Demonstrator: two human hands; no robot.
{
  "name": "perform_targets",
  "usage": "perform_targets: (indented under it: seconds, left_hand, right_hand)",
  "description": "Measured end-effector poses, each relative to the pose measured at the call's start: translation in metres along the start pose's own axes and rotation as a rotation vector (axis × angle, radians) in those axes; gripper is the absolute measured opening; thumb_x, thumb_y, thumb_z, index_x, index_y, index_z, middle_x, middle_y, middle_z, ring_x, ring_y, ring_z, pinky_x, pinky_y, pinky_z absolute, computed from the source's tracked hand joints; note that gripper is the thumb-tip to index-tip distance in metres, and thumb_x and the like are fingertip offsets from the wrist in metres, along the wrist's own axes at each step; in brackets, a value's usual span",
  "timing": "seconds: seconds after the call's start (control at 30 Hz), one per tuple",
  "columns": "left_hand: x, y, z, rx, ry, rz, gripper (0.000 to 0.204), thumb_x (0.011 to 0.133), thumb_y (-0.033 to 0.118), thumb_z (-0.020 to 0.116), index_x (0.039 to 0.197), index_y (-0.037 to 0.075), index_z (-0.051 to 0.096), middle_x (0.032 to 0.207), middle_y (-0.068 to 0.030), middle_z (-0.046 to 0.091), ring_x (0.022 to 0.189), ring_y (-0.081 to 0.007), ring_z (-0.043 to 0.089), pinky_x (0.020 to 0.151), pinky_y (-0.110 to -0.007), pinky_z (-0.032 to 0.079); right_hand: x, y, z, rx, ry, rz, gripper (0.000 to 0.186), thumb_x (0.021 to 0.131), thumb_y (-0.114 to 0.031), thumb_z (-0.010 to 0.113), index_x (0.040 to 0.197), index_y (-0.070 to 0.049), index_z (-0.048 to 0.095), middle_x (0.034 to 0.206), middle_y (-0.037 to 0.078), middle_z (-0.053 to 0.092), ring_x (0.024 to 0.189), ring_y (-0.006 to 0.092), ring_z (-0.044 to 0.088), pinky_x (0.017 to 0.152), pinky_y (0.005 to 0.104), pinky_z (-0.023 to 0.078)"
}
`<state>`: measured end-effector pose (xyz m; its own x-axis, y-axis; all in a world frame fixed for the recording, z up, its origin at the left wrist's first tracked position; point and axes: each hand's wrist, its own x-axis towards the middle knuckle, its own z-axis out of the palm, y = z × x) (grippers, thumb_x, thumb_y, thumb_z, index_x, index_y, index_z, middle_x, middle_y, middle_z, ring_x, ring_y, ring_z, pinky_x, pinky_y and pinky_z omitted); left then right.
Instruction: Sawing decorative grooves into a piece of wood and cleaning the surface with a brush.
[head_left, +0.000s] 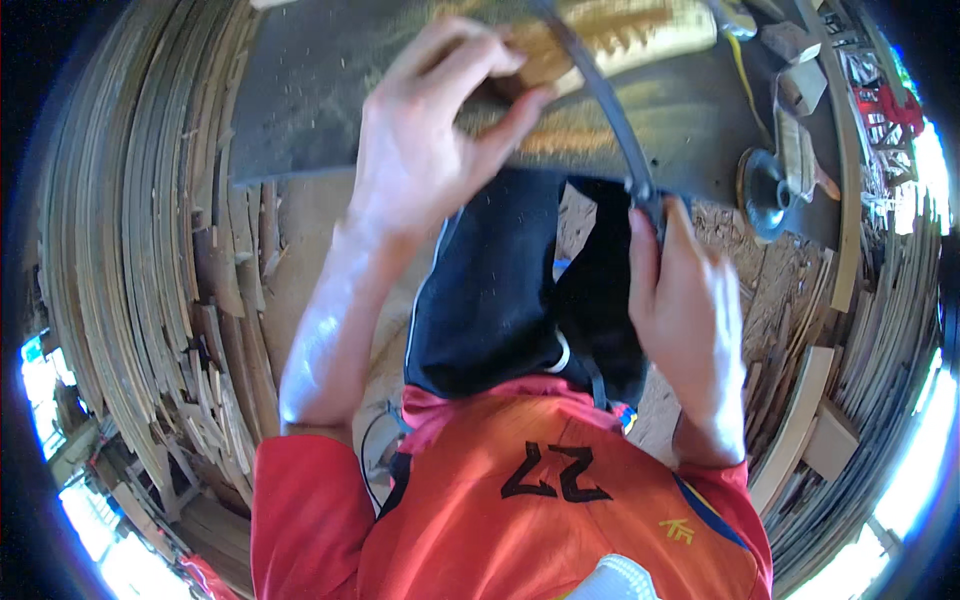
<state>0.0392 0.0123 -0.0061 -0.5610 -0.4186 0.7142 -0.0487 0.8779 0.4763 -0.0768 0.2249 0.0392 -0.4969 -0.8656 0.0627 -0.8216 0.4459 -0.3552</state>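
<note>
Nearest, the right hand (690, 290) closes around the handle end of a long dark tool (607, 98). Farther off, the left hand (425, 125) curls at the left end of a wooden piece (650, 38) over the surface (300, 110); its grip I can't tell. I'd brace the wood firmly, fingers clear, stroking evenly.

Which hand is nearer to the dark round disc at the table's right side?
Right. The right hand, gripping the long dark tool, is below and left of the disc; the left hand is farther left, by the wooden piece.
</note>
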Motion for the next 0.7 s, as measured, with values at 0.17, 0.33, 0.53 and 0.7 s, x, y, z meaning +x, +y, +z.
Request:
perform_targets:
  seconds: [0.17, 0.33, 0.53, 0.7]
  left_hand:
    - [0.010, -0.002, -0.001, 0.070, 0.058, 0.059, 0.029, 0.078, 0.007, 0.091, 0.097, 0.004, 0.069, 0.103, -0.0135, 0.073, 0.096, -0.0306, 0.074, 0.081, -0.036, 0.058]
    - [0.002, 0.002, 0.004, -0.045, 0.022, -0.081, 0.028, 0.079, 0.006, 0.090, 0.096, 0.004, 0.067, 0.107, -0.0120, 0.073, 0.100, -0.0299, 0.075, 0.084, -0.036, 0.060]
    - [0.005, 0.010, 0.001, -0.088, 0.001, -0.224, 0.038, 0.075, 0.018, 0.095, 0.095, 0.003, 0.067, 0.124, -0.0159, 0.074, 0.105, -0.0324, 0.076, 0.085, -0.038, 0.062]
    - [0.000, 0.020, 0.003, -0.034, -0.025, -0.225, 0.034, 0.078, 0.012, 0.093, 0.099, 0.002, 0.067, 0.130, -0.0214, 0.072, 0.110, -0.0347, 0.075, 0.090, -0.040, 0.062]
  right_hand:
    - [0.032, -0.014, 0.002, -0.058, 0.046, -0.102, 0.030, 0.108, -0.028, 0.059, 0.093, -0.002, 0.055, 0.060, 0.021, 0.063, 0.057, 0.0448, 0.066, 0.052, 0.0544, 0.051]
    - [0.022, 0.011, 0.003, -0.026, 0.038, -0.135, 0.027, 0.108, -0.028, 0.059, 0.105, -0.001, 0.061, 0.060, 0.021, 0.063, 0.057, 0.0429, 0.067, 0.052, 0.0529, 0.051]
    - [0.021, 0.000, -0.011, -0.045, 0.008, -0.128, 0.026, 0.107, -0.026, 0.059, 0.104, 0.000, 0.059, 0.058, 0.019, 0.063, 0.053, 0.0393, 0.066, 0.049, 0.0496, 0.052]
    - [0.003, 0.008, -0.007, 0.005, 0.009, -0.109, 0.025, 0.105, -0.025, 0.062, 0.099, -0.002, 0.056, 0.057, 0.016, 0.062, 0.051, 0.0368, 0.066, 0.049, 0.0486, 0.052]
